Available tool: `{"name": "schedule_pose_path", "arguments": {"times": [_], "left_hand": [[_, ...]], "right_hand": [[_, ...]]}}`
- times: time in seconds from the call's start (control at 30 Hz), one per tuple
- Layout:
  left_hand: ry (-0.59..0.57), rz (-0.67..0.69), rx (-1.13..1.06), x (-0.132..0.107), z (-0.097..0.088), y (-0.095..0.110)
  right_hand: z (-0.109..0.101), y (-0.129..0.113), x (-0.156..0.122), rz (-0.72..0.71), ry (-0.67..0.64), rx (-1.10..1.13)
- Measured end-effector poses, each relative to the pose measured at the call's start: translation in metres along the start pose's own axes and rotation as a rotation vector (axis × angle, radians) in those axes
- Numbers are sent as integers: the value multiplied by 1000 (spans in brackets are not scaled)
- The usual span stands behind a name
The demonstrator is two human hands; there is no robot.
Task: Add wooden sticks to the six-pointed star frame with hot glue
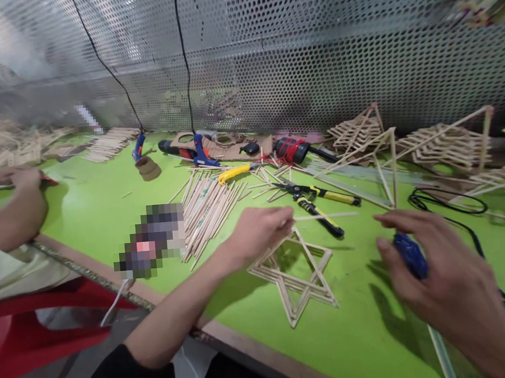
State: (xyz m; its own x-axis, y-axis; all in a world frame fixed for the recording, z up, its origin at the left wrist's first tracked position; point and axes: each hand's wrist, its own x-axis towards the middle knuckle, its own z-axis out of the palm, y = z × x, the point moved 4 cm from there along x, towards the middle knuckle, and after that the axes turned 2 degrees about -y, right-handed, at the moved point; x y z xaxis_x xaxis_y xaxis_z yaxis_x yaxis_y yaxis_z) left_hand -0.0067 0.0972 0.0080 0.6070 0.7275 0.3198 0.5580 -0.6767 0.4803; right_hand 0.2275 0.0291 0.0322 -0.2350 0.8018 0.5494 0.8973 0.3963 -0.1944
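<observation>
Hands of the person worked above a green desk (106, 218). Left hand (258, 232) pinched a thin wooden stick (324, 216) between fingertips, the stick held level and pointing toward the right hand; this grip was clenched on the stick. Right hand (438, 273) was wrapped around a blue glue gun (408, 253), its grip grasping the tool's body, with a black cable (450, 208) trailing across the desk behind it. Directly below the left hand lay a star frame (296, 270) of glued sticks, flat on the desk, between the two hands and nearer the left. Behind the star lay yellow-handled pliers (318, 198) and a loose pile of sticks (206, 210). Farther back, against a perforated metal wall (311, 50), stood two more glue guns (199, 149), a roll of tape (148, 168) and finished stick frames (441, 145). At far left, a co-worker's hand (20, 184) rested on the desk, well apart from the star.
</observation>
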Motion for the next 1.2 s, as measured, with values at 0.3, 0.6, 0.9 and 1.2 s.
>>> {"name": "schedule_pose_path", "arguments": {"times": [0.3, 0.6, 0.9, 1.2], "left_hand": [[166, -218, -158, 3, -24, -22], [257, -293, -206, 1, -29, -45], [359, -326, -227, 0, -33, -56], [495, -360, -302, 1, -39, -52]], "right_hand": [[4, 44, -31, 115, -239, -79], [106, 20, 63, 264, -559, -55], [87, 20, 87, 535, -450, 110], [59, 28, 47, 605, -376, 402]]}}
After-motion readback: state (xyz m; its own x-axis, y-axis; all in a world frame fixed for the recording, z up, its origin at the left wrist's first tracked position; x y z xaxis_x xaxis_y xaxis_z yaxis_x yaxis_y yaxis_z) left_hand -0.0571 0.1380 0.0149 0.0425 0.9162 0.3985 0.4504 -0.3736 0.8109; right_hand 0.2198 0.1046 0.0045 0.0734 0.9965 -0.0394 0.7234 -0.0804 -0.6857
